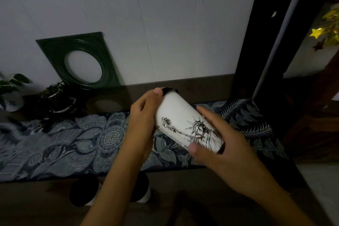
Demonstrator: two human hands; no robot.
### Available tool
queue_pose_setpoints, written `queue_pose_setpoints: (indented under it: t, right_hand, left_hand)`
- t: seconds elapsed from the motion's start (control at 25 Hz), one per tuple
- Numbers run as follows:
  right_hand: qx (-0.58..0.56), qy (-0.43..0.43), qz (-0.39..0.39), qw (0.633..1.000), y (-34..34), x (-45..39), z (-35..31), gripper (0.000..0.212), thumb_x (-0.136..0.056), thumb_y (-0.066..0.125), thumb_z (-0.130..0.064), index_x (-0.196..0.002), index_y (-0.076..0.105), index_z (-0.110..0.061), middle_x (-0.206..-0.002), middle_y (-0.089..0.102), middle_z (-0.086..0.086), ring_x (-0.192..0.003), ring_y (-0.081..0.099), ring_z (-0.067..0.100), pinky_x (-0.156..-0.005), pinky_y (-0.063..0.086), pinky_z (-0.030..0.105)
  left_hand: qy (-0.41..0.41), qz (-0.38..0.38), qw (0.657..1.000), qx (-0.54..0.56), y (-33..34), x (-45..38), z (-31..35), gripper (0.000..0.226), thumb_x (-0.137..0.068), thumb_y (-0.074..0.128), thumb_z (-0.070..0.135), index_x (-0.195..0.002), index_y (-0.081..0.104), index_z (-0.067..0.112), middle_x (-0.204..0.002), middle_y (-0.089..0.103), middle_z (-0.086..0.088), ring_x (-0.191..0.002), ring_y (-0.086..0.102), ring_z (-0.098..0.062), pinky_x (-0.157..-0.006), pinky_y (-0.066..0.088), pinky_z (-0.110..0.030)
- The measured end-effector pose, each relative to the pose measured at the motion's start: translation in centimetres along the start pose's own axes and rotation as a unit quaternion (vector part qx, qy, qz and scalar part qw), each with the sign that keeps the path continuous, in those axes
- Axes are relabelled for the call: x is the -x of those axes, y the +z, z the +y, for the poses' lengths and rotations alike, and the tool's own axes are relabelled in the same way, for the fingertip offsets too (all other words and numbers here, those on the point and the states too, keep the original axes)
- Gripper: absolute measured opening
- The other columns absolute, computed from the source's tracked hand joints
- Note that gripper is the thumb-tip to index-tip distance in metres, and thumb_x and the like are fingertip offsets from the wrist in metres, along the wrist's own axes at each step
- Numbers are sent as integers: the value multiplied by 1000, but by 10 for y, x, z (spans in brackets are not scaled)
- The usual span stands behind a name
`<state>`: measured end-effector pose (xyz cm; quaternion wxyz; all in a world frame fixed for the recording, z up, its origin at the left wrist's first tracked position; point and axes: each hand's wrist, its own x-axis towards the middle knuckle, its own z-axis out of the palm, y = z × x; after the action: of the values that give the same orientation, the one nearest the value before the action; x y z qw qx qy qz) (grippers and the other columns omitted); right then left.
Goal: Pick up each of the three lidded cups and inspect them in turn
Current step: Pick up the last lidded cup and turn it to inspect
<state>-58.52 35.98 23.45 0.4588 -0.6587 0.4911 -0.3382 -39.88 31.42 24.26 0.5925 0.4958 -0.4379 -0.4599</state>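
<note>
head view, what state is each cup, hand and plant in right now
printed cup: lifted, tilted on its side, in both hands
left hand: gripping its upper end
right hand: gripping its lower end
two dark-lidded cups: upright, lids on, untouched
potted plants: upright

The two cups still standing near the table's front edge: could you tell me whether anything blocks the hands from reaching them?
Only the white cup both hands hold. The two black-lidded cups stand beneath the left forearm, nothing visible around them.
</note>
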Motion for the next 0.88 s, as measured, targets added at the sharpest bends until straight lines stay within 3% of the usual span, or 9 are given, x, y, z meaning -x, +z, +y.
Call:
queue_pose_setpoints:
  t: [0.12, 0.24, 0.32, 0.44, 0.52, 0.6, 0.68, 0.8, 0.88]
  right_hand:
    - [183, -67, 42, 980, 5, 1, 2, 85, -73, 67, -59, -144, 20, -55, -125, 53, -26, -104, 59, -2, -85, 54, 26]
    - [-125, -4, -24, 992, 7, 0, 0, 64, -80, 73, -40, -137, 46, -44, -108, 71, -11, -76, 71, 12, -59, 57, 25]
    - [-339, 63, -64, 937, 8, 0, -1, 43, -77, 69, -40, -119, 65, -31, -100, 75, 9, -57, 66, 23, -44, 51, 28]
    - [-436, 114, -105, 886, 11, 1, -3, 52, -81, 61, -46, -121, 63, -13, -108, 69, 29, -51, 61, 24, -40, 48, 26]
    - [-315, 80, -74, 943, 12, 2, -5, 57, -82, 64, -49, -133, 53, -26, -112, 70, 14, -61, 68, 20, -47, 54, 30]
    - [-19, -17, -1, 1000, 12, 4, -5, 74, -76, 69, -55, -140, 32, -53, -124, 58, -19, -92, 66, 3, -65, 59, 22]
    - [132, -100, 37, 986, 14, 5, 0, 85, -70, 67, -61, -142, 22, -57, -126, 48, -29, -106, 56, -5, -74, 58, 20]
    - [-111, -28, -14, 993, 13, 5, -5, 68, -69, 75, -55, -130, 46, -55, -109, 68, -9, -79, 70, 12, -57, 58, 26]
    - [-350, 53, -69, 933, 13, 4, -9, 49, -65, 78, -52, -110, 67, -39, -95, 74, 7, -55, 66, 23, -42, 51, 29]
  left_hand:
    - [-12, 3, 1000, -9, -2, -2, 2, 30, -89, 57, 49, -88, 78, 27, -95, 76, -9, -86, 70, -24, -75, 54, -40]
    - [10, -27, 1000, -1, -6, 0, 4, 34, -89, 53, 47, -96, 79, 27, -98, 79, -5, -88, 73, -19, -74, 59, -36]
    - [22, -43, 999, 13, -7, 1, 6, 34, -90, 51, 45, -97, 80, 29, -101, 80, -2, -92, 74, -16, -74, 59, -32]
    - [37, -42, 998, 22, -9, 2, 7, 34, -91, 50, 43, -99, 80, 27, -104, 79, -3, -97, 74, -17, -77, 58, -31]
    - [34, -20, 999, 13, -9, 2, 9, 34, -90, 52, 44, -98, 79, 25, -102, 79, -6, -94, 74, -19, -77, 59, -33]
    - [29, -7, 1000, -7, -10, 3, 9, 34, -89, 54, 47, -95, 78, 23, -102, 77, -14, -92, 71, -22, -79, 57, -39]
    - [31, -7, 999, -17, -10, 5, 9, 32, -88, 54, 48, -90, 78, 27, -101, 76, -14, -91, 70, -21, -79, 55, -40]
    - [55, -36, 998, -6, -13, 7, 10, 33, -90, 52, 45, -103, 77, 29, -108, 78, -3, -100, 72, -18, -82, 59, -34]
    - [70, -54, 996, 17, -14, 8, 11, 36, -87, 55, 47, -108, 77, 28, -109, 78, -3, -100, 72, -19, -82, 58, -33]
